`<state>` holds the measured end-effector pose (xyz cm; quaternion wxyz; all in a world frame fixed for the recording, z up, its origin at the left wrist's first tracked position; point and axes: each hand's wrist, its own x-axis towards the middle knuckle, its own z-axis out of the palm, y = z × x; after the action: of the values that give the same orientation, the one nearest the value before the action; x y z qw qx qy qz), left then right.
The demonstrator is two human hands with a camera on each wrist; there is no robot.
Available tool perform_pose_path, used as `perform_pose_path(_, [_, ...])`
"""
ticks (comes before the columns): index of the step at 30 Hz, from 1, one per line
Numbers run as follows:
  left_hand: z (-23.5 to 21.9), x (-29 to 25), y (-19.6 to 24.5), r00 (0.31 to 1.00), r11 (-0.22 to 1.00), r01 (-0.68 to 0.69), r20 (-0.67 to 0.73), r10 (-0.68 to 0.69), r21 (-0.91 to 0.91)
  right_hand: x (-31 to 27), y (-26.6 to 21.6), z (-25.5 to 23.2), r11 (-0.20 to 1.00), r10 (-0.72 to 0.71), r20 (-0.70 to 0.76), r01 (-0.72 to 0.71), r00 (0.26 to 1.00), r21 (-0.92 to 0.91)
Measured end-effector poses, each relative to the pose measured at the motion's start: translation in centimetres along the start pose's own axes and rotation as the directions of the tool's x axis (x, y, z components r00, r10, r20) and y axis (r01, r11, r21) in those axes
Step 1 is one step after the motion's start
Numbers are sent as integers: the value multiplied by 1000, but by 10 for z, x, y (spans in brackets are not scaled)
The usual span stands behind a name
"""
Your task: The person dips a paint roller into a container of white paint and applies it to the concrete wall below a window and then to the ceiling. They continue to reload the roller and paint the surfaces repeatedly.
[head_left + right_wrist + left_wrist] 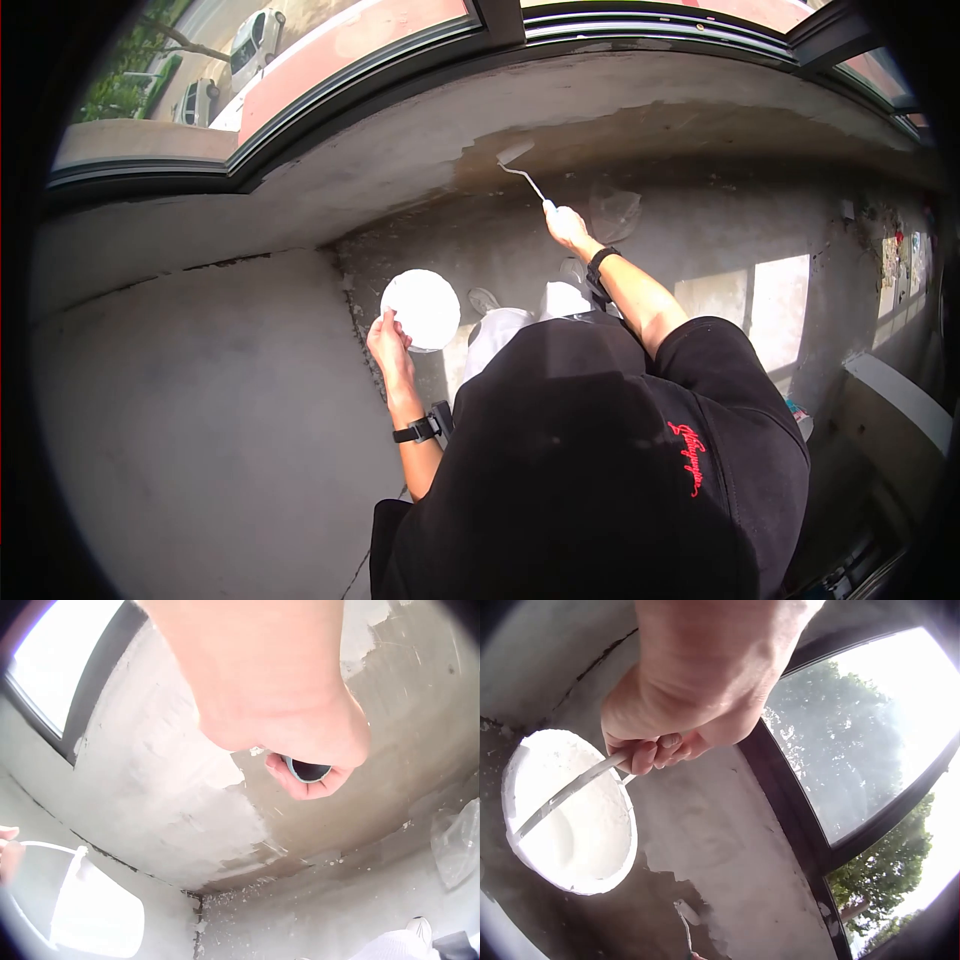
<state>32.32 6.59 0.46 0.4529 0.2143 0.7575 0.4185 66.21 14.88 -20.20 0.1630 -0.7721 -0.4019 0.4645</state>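
My left hand (392,345) grips the curved bail of a white bucket (428,312) and holds it left of my body. In the left wrist view the fingers curl round the bail (570,793), and the bucket (622,825) shows a white inside. With my right hand (568,228) I hold a paint roller (516,152) out in front, its bent wire frame reaching to the wall below the window. The roller head overlaps the border between pale grey and darker brown wall (620,130). From the right wrist, only the round butt of its handle (310,772) shows inside the curled fingers.
A dark window frame (340,118) runs above the wall. A clear plastic bag (614,212) lies on the floor at the wall's foot. White specks dot the floor corner (225,907). A pale board-like piece (900,400) stands at far right.
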Motion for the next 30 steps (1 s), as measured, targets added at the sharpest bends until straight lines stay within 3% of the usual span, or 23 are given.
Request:
perform_pose_path(1, [-5, 2, 0, 1000, 1000, 5, -2, -5, 14, -5, -13, 4, 997, -49, 52, 52, 997, -52])
perform_pose_path(2, [-12, 8, 0, 1000, 1000, 1, 5, -1, 18, -5, -30, 18, 999, 44, 25, -44, 999, -2])
perform_pose_path(4, [-26, 20, -1, 1000, 999, 19, -6, -19, 28, -12, -53, 37, 996, 87, -8, -87, 996, 37])
perform_pose_path(5, [-33, 23, 0, 1000, 1000, 21, 22, -22, 10, -4, -56, 45, 999, 19, 92, -17, 996, -29])
perform_pose_path(6, [-40, 24, 2, 999, 1000, 22, 34, -23, 16, -2, -56, 55, 999, 28, 83, -26, 996, -25])
perform_pose_path(10, [-69, 45, 11, 998, 999, 27, 61, -30, 36, -7, -96, 69, 975, 166, 31, -169, 986, 141])
perform_pose_path(12, [-80, 49, 12, 996, 999, 18, 88, -21, 37, -10, -107, 65, 909, 285, 148, -317, 947, 272])
perform_pose_path(13, [-84, 54, 17, 997, 998, 12, 77, -17, 59, -10, -106, 73, 949, 229, 4, -224, 973, 221])
perform_pose_path(14, [-88, 62, 21, 998, 997, 7, 68, -13, 80, -11, -104, 79, 948, 237, 0, -231, 972, 217])
perform_pose_path(17, [-99, 96, 27, 995, 996, 2, 102, -12, 92, -24, -104, 91, 987, 135, -200, -112, 971, 119])
perform_pose_path(21, [-99, 119, 31, 990, 992, -31, 139, 14, 120, -67, -121, 67, 988, 97, -300, -57, 949, 142])
perform_pose_path(22, [-87, 86, 30, 989, 989, -50, 142, 31, 136, -86, -105, 37, 991, 58, -363, -10, 930, 133])
perform_pose_path(28, [-89, 97, 29, 987, 993, -37, 159, 19, 112, -71, -106, 16, 989, 132, -217, -114, 967, 92])
perform_pose_path(29, [-82, 62, 24, 985, 994, -54, 166, 37, 94, -85, -90, -8, 990, 132, -207, -118, 969, 78])
perform_pose_path(30, [-83, 62, 21, 986, 995, -52, 162, 37, 86, -81, -93, -7, 991, 125, -207, -113, 970, 70])
